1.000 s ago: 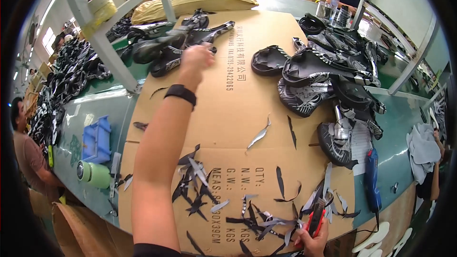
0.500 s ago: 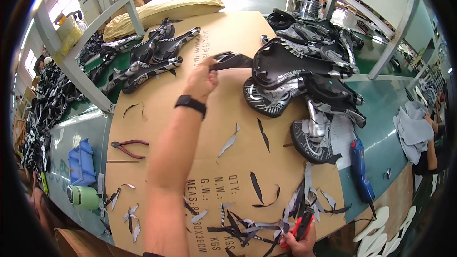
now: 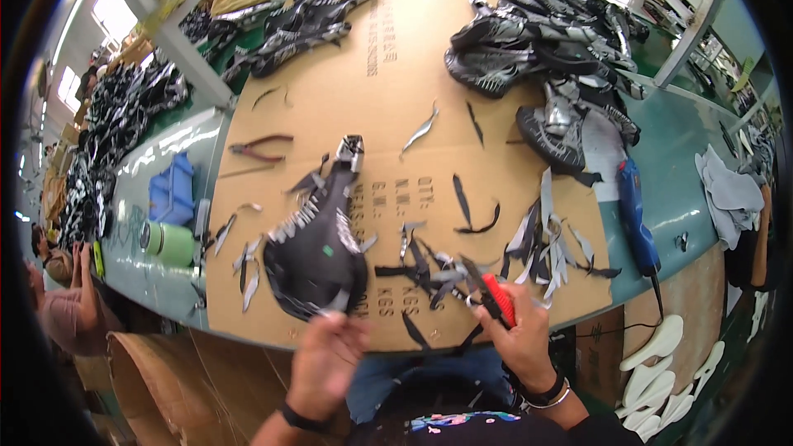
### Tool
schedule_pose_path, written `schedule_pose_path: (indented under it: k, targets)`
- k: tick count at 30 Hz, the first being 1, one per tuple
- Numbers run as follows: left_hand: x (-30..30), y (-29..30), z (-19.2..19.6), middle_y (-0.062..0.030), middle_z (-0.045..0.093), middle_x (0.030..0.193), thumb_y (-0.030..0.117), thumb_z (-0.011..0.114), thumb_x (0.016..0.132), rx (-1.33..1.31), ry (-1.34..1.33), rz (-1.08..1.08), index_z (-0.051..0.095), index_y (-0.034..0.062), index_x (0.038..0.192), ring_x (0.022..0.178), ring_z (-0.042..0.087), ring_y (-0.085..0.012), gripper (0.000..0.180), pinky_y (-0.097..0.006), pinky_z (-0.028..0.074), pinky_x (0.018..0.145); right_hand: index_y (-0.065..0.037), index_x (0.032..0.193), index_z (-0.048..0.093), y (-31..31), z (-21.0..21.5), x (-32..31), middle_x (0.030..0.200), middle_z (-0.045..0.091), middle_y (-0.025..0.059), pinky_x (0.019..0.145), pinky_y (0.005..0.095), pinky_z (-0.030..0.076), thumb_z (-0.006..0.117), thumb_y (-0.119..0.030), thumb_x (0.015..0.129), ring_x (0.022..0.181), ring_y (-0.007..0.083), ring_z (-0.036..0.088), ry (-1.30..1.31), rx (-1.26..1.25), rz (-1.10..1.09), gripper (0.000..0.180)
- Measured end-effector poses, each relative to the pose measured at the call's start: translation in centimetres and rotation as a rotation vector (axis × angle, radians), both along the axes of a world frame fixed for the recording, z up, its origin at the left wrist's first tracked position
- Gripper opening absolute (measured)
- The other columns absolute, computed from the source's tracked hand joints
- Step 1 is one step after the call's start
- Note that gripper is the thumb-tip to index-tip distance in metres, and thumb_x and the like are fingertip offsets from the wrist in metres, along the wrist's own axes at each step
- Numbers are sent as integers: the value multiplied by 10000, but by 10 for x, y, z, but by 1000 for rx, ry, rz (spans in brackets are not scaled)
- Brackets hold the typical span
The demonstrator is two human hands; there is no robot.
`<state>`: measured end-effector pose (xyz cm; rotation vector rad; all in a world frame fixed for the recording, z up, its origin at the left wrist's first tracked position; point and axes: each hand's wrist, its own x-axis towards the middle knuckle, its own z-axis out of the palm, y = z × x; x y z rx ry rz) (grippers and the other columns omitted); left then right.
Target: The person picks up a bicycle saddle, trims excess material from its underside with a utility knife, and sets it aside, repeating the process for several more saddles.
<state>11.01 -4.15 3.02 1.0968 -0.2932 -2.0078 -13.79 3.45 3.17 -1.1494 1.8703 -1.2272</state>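
Note:
A black and silver bike saddle [image 3: 314, 256] with a small green mark is over the near left of the cardboard sheet, its narrow nose pointing away from me. Blurred by motion, my left hand [image 3: 330, 355] is closed at the saddle's wide near edge. My right hand [image 3: 520, 330] grips a red-and-black utility knife [image 3: 499, 301], blade end pointing up and left. Close to the knife, dark and grey trimmed strips [image 3: 429, 268] lie scattered on the cardboard.
More saddles are heaped at the far right [image 3: 545, 41] and far left [image 3: 310, 33]. Pliers [image 3: 263, 148], a blue bin [image 3: 172, 190] and a green cup [image 3: 167, 243] are on the left. A blue corded tool [image 3: 636, 219] and grey cloth [image 3: 728, 198] are at the right.
My left hand has brought a saddle from the far right pile to the near left of the cardboard. My right hand, still with the knife, has come further into view. The view has tilted down.

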Motion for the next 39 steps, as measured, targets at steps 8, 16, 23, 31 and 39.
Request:
schedule_pose_path:
  k: [8, 16, 23, 31, 39]
  targets:
    - [-19, 40, 17, -185, 679, 1073, 207, 538, 987, -191, 116, -1077, 598, -56, 1141, 937, 684, -262, 311, -330, 543, 809, -21, 1117, 554, 45, 13, -33, 856, 669, 111, 672, 297, 511, 687, -47, 813, 722, 149, 639, 80, 146, -171, 333]
    - [-44, -72, 41, -100, 587, 1193, 400, 823, 678, -1716, -1023, -899, 597, 62, 1185, 1229, 498, -294, 651, -446, 345, 1072, -19, 1169, 531, 62, 14, -26, 922, 653, 170, 695, 364, 524, 728, -144, 828, 766, 313, 670, 392, 121, 150, 413]
    - [-54, -82, -2, -82, 496, 913, 552, 790, 653, -1780, -978, -955, 604, 57, 1032, 929, 476, -273, 651, -418, 311, 925, -29, 1240, 531, 50, 11, -18, 916, 665, 139, 620, 325, 527, 741, -126, 807, 663, 283, 649, 249, 101, 243, 491]
    - [-46, -76, -2, -42, 537, 876, 621, 787, 605, -1712, -1066, -1020, 635, 74, 982, 894, 492, -224, 681, -381, 305, 884, -150, 1325, 552, 1, 9, -33, 808, 635, 52, 506, 316, 482, 774, -152, 750, 621, 227, 612, 613, -46, 681, 617]
    - [-44, -75, -9, -25, 533, 859, 632, 792, 575, -1734, -1049, -940, 634, 90, 960, 876, 491, -212, 683, -373, 309, 864, -223, 1379, 516, 10, -6, -27, 649, 448, 40, 413, 314, 387, 687, -81, 792, 484, 188, 468, 763, -145, 713, 628]
